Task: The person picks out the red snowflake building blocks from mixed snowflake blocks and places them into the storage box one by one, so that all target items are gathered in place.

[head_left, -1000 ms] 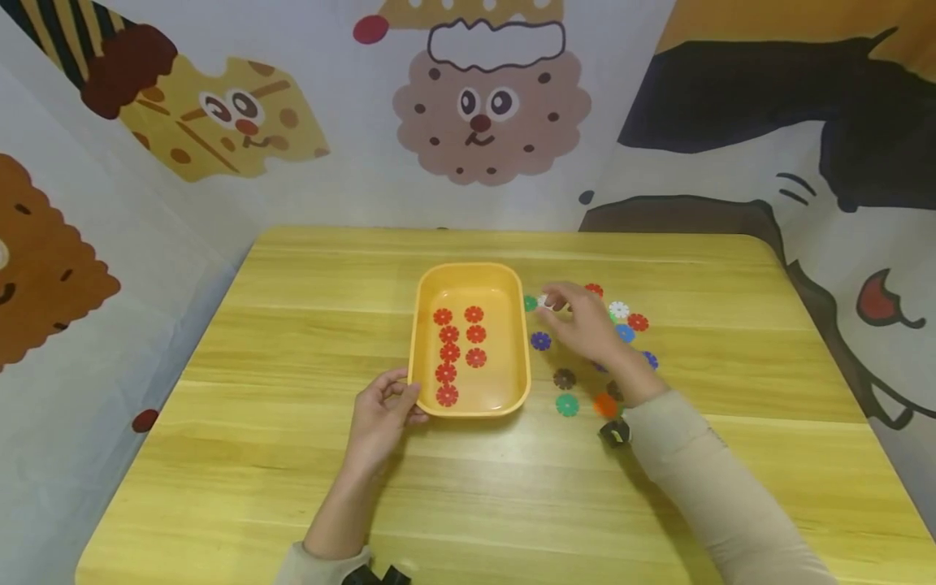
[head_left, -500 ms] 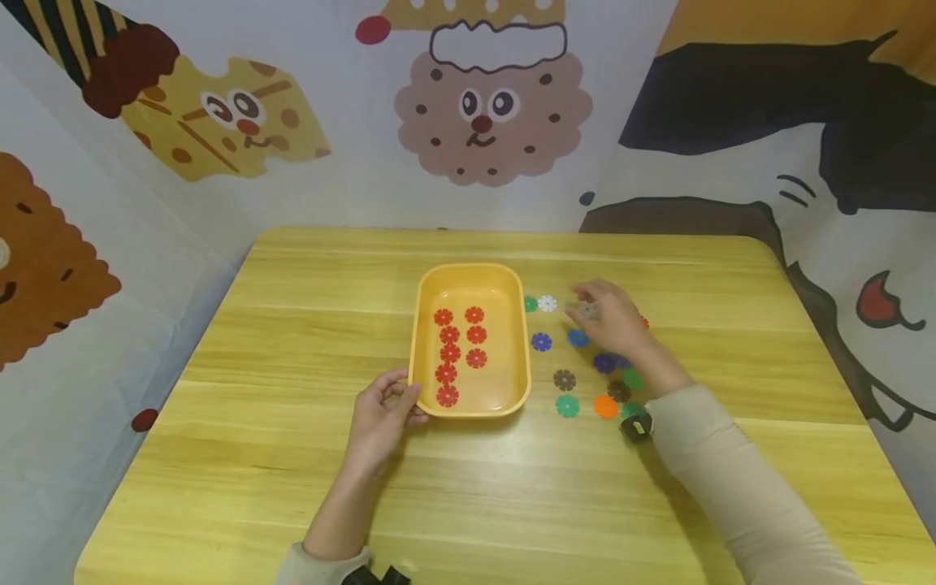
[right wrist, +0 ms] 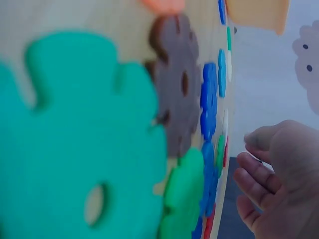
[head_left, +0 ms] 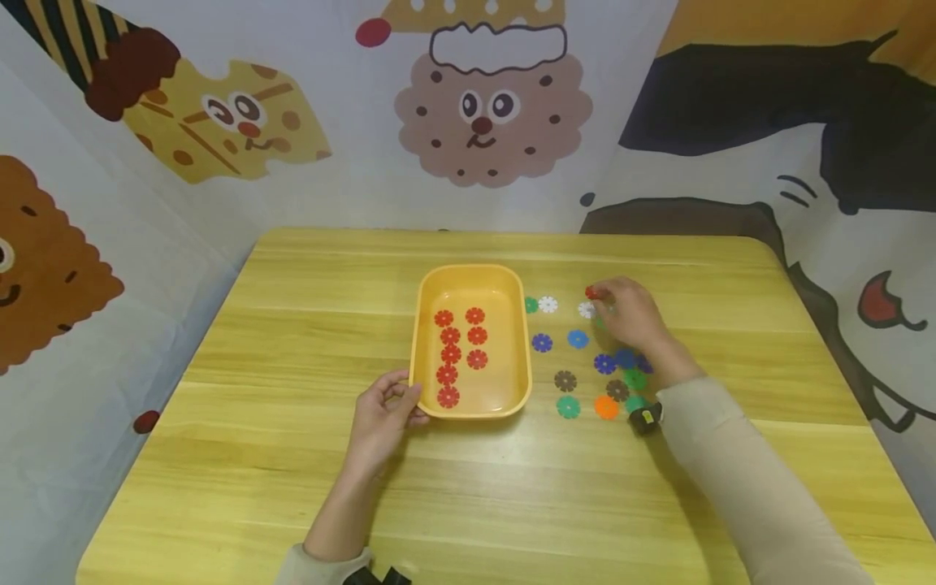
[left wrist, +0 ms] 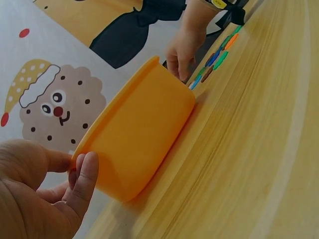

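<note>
My left hand (head_left: pixel 380 418) holds the near left corner of a yellow plastic tray (head_left: pixel 526 357), its thumb at the rim in the left wrist view. Red snowflake-shaped discs (head_left: pixel 447 374) lie in two columns inside. To the tray's right, my right hand (head_left: pixel 632 313) hovers over the table, fingertips beside a red snowflake disc (head_left: pixel 591 292) that they partly cover. In the right wrist view a gap shows between that hand's fingers (right wrist: pixel 259 179) and the discs, and nothing is seen between them. A white disc (head_left: pixel 587 309) lies just below the fingertips.
Loose discs lie right of the tray: blue (head_left: pixel 577 339), dark blue (head_left: pixel 542 343), brown (head_left: pixel 565 381), green (head_left: pixel 568 407) and orange (head_left: pixel 606 407). A green one touches the tray's right side in view. A cartoon-printed cloth (head_left: pixel 512 203) hangs behind the wooden table (head_left: pixel 468 496).
My right hand has moved right, from beside the white disc near the tray to the red disc farther off, uncovering several blue discs. My left hand stays on the tray.
</note>
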Motion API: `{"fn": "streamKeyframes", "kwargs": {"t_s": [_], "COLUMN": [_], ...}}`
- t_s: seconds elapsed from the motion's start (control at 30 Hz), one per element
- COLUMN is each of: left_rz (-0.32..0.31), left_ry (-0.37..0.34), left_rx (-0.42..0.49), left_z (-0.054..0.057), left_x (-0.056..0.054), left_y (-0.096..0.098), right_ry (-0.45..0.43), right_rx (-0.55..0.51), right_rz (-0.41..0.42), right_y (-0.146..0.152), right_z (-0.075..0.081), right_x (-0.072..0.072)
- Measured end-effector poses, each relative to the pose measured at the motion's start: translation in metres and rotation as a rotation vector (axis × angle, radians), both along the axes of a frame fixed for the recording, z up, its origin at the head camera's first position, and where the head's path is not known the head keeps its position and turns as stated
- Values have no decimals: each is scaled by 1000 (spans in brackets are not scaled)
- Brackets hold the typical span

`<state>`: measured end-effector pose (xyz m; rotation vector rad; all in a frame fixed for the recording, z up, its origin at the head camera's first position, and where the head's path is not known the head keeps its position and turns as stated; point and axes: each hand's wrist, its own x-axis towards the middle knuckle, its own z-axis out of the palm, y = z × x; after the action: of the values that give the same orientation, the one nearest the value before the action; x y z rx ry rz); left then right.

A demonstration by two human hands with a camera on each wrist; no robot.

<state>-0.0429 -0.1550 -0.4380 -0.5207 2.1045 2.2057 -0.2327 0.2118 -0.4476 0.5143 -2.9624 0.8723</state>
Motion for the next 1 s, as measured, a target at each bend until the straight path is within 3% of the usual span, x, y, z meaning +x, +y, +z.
{"fn": "streamKeyframes", "kwargs": {"t_s": [0.4,0.7,1.0], "left_rz": [0,-1,3], "left_ry": [-6,-15,-7], "left_rx": [-6,-11,-9], "left_z": [2,0,0], "left_x": [0,1,0], "left_y": [1,0,0], "right_ry": [-55,-111,-283], "right_rx": [117,108,11], "right_rz": [7,-22,-34], "right_y": [8,10,12], "right_z": [4,3,5], "right_x": [-3,-5,-11]}}
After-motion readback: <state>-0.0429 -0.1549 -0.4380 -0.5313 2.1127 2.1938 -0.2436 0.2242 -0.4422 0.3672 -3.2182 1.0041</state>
